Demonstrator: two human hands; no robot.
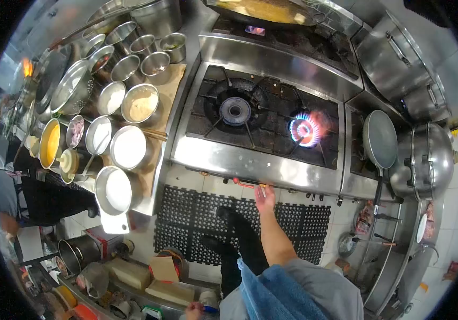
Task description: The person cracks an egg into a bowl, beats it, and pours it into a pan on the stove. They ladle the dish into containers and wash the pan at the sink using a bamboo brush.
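Steel stove (229, 151) near black mat (186, 225) on white tiles (183, 175), right hand (264, 198) at its front, grip unclear.

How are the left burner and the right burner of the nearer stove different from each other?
The left burner is unlit, while the right burner has a ring of blue and pinkish flame. The left burner's round head shows plainly; the right burner's head is largely covered by its flame. Both are set in the same steel-edged stove, and neither has a pan above it.
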